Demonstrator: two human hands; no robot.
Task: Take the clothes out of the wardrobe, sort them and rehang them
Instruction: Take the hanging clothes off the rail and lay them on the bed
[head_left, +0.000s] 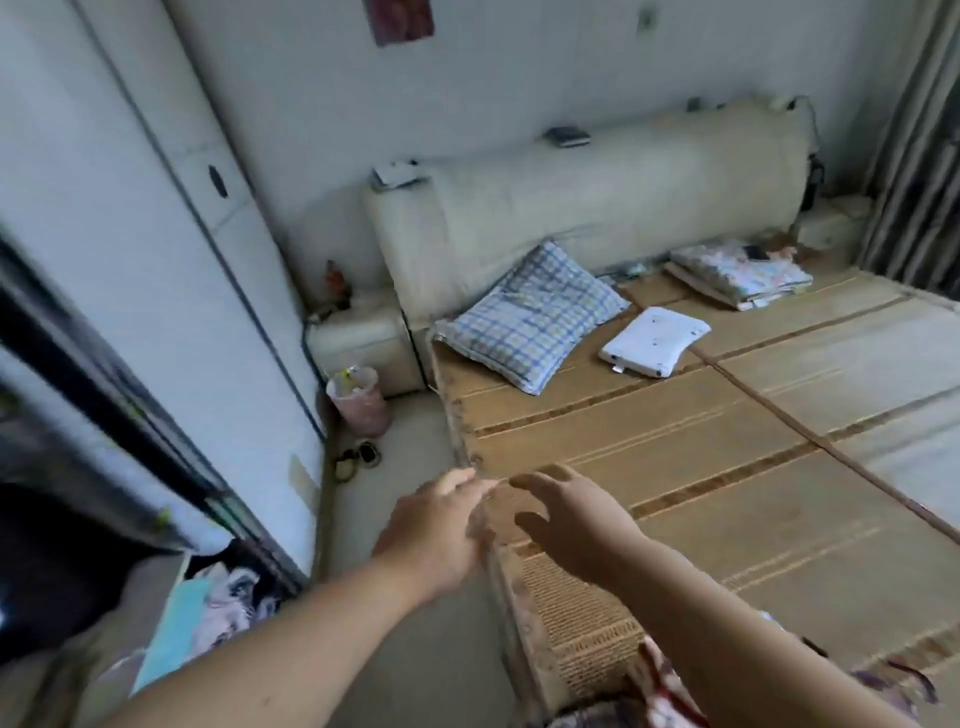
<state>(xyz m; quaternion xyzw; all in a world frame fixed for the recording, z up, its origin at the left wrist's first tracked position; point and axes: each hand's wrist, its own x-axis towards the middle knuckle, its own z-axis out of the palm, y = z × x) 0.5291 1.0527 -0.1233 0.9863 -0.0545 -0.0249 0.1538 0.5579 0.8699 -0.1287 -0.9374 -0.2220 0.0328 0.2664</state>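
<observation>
My left hand (434, 525) and my right hand (569, 522) are held out side by side over the near corner of the bed, fingers spread, with nothing in either. The white wardrobe (156, 270) stands along the left wall; its sliding door has a dark frame (104, 395) and the inside looks dark. Patterned cloth (228, 592) and a teal sheet lie at the wardrobe's foot, bottom left. A floral garment (670, 691) lies on the bed's near edge under my right forearm.
The bed is covered by a woven straw mat (675, 441). On it lie a blue checked pillow (535, 317), a white pad (654, 340) and folded bedding (737, 275). A pink bin (358, 400) and a nightstand (363, 338) stand in the narrow floor gap. Curtains hang at the right.
</observation>
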